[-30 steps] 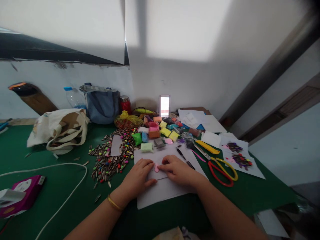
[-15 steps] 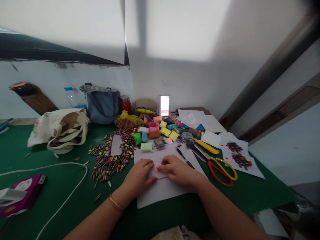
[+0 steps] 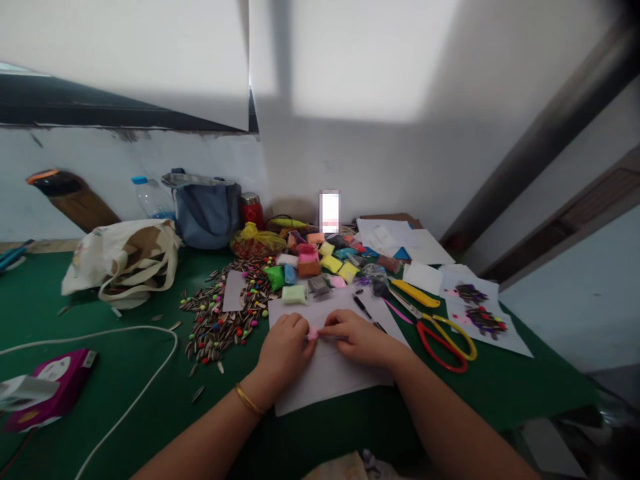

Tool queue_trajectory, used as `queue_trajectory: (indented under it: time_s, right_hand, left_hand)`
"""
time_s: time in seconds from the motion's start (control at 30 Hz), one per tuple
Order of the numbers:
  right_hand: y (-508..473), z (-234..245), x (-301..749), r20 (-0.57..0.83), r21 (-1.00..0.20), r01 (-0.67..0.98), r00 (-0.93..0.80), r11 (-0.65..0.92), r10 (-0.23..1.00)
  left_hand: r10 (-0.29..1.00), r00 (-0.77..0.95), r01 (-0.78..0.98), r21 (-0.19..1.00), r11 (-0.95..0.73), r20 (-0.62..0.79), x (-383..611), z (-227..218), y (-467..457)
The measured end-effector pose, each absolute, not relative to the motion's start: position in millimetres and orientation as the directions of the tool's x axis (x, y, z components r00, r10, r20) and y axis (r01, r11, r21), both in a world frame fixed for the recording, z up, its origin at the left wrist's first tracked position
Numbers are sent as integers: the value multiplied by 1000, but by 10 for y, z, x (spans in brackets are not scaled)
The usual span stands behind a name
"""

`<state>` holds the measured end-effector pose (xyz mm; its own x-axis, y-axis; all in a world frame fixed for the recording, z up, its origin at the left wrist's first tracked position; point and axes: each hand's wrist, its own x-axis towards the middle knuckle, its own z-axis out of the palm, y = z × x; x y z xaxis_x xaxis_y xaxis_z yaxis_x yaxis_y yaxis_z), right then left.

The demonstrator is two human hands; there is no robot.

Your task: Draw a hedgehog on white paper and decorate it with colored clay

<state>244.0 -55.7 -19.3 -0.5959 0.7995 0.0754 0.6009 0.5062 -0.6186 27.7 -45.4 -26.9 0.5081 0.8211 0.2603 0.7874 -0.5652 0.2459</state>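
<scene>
A small pink piece of modelling clay (image 3: pixel 313 332) lies between my hands, low over the white paper (image 3: pixel 340 373). My left hand (image 3: pixel 285 343) has its fingers curled, with the clay at the thumb and fingertips. From the other side, my right hand (image 3: pixel 357 339) brings its thumb and forefinger together against the clay. Both wrists rest near the paper, and the left one wears a gold bangle (image 3: pixel 249 399). Just beyond my right hand a black pen (image 3: pixel 369 312) lies on the paper. My fingers cover part of the clay.
Sunflower seeds with coloured beads (image 3: pixel 220 333) spread to the left. Coloured clay packets (image 3: pixel 309 267) heap up behind the paper. Red-and-yellow scissors (image 3: pixel 443 343) and a yellow cutter (image 3: pixel 415 293) sit right, beside decorated sheets (image 3: pixel 487 307). A white cable (image 3: pixel 150 387) curves across the green table.
My left hand has closed in, its fingers now curled at the pink clay instead of lying flatter beside it. The clay appears gathered up between both hands' fingertips.
</scene>
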Motion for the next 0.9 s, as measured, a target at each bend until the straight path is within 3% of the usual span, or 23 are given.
queue_trajectory:
  time_s: [0.3, 0.9]
  right_hand:
    - [-580, -142, 2421, 29, -517, 660, -623, 545, 782]
    - [-606, -134, 2385, 23, -492, 694, -593, 526, 805]
  left_hand:
    - [798, 538, 724, 336, -602, 272, 210, -309, -444]
    - [793, 542, 685, 402, -608, 276, 162, -340, -442]
